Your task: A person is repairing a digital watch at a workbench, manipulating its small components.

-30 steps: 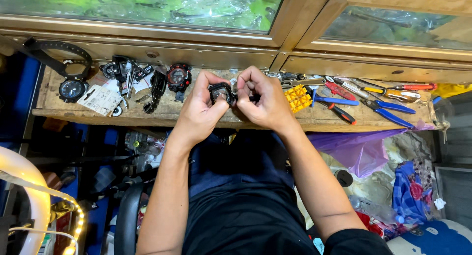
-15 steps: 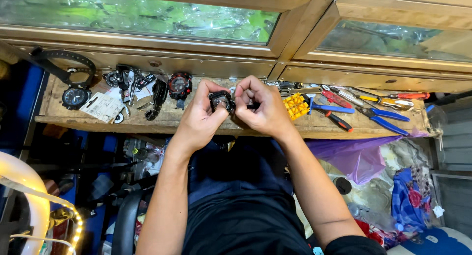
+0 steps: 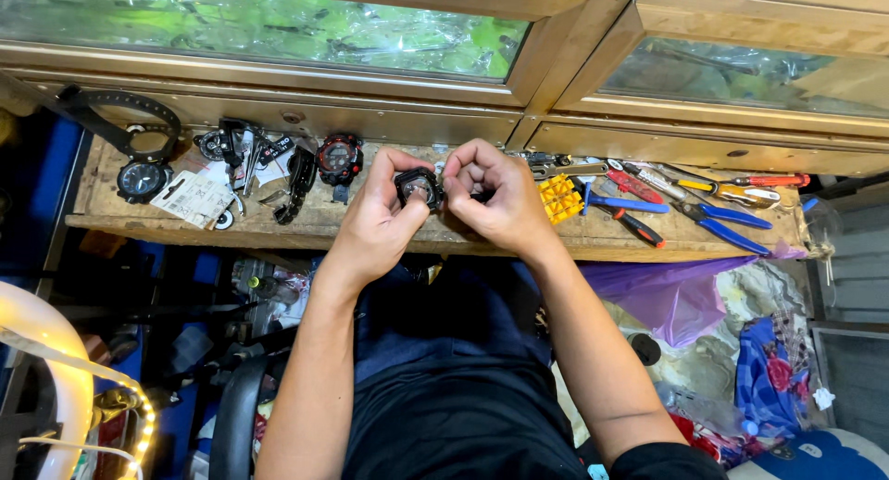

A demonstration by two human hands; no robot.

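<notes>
Both hands (image 3: 444, 207) raised, fingers pinched together

wooden bench (image 3: 370, 228) beneath glass windows (image 3: 278, 22)

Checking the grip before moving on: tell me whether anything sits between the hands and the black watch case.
Nothing visible does. The left hand and right hand both pinch the black watch case directly, above the wooden shelf.

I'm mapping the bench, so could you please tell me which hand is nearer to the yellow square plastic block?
Right. The right hand sits just beside the yellow square plastic block; the left hand is farther, beyond the right one.
</notes>
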